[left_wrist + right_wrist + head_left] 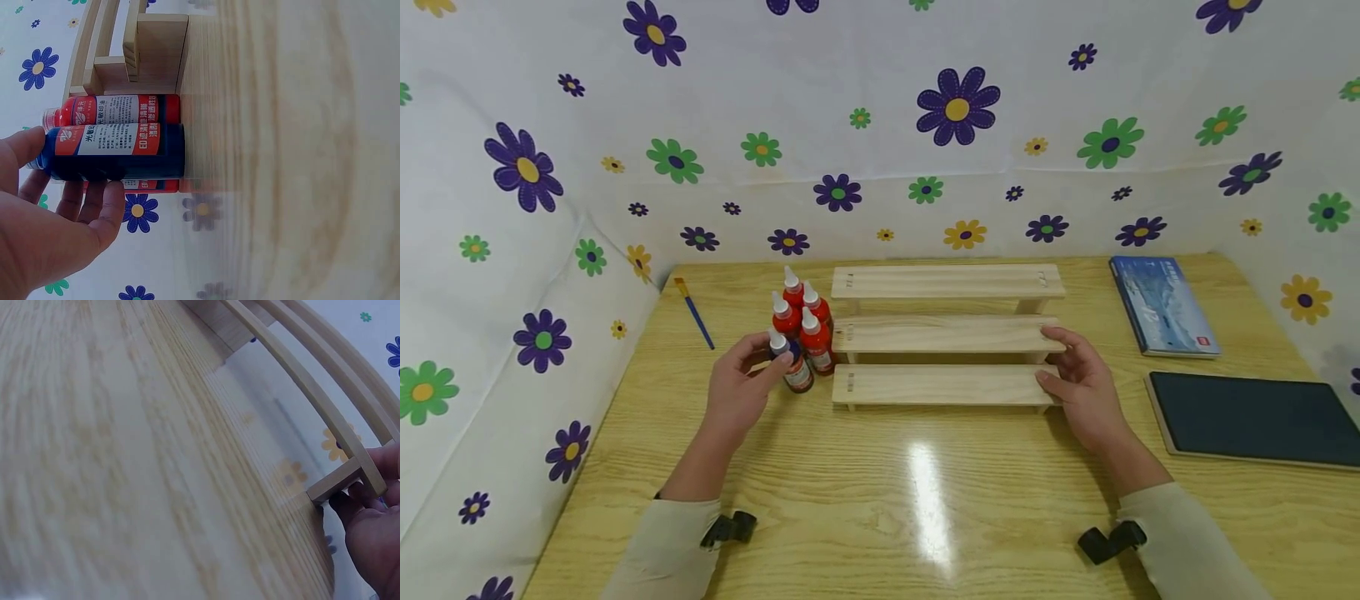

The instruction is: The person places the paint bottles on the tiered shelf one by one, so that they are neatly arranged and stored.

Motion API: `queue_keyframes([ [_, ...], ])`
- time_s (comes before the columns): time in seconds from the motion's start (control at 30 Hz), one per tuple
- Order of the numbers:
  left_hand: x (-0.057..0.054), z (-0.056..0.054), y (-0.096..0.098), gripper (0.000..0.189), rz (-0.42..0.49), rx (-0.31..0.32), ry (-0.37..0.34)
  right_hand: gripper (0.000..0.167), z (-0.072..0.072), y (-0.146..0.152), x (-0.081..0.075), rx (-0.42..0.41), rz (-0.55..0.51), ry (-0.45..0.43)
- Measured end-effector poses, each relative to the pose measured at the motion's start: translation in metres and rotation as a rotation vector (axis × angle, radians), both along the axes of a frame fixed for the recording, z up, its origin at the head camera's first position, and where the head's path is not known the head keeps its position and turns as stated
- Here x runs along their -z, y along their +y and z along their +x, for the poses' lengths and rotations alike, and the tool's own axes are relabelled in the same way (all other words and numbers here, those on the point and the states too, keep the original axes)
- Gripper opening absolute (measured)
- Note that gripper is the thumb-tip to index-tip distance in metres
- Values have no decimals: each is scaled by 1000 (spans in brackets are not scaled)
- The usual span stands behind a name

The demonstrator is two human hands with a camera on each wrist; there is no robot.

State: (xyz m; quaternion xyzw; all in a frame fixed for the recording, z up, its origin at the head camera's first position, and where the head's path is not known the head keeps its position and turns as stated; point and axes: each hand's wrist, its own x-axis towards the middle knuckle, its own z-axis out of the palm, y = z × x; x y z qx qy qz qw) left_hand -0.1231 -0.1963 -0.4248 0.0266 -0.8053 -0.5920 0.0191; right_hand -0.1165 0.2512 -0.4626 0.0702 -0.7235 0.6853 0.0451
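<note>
My left hand (741, 387) holds a dark blue ink bottle (798, 377) with a white pointed cap, thumb on one side and fingers on the other. In the left wrist view this bottle (119, 165) stands in front of red ink bottles (169, 109) with similar labels. Several red bottles (817, 343) are grouped just behind it, against the left end of a three-step wooden rack (943, 385). At the rack's right end, my right hand (1086, 387) grips the step ends. The right wrist view shows those fingers (381, 464) around the end of a step (365, 472).
A paintbrush (695, 314) lies at the back left of the wooden table (850, 500). To the right are a blue boxed or bound item (1165, 304) and a dark flat board (1255, 418) with a light edge. Flower-patterned cloth (865, 108) hangs behind and at both sides.
</note>
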Motion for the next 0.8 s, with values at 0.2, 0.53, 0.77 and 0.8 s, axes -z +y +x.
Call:
queue_keyframes([
  [0.2, 0, 2, -3, 36, 3, 10, 27, 53, -1, 1, 2, -7, -16, -1],
  [0.53, -10, 6, -7, 33, 37, 33, 71, 53, -1, 2, 2, -20, -26, -3],
  [0.77, -22, 10, -9, 34, 21, 46, 73, 54, 0, 1, 2, -8, 13, 4],
  [0.8, -23, 10, -10, 34, 23, 47, 76, 54, 0, 1, 2, -8, 16, 5],
])
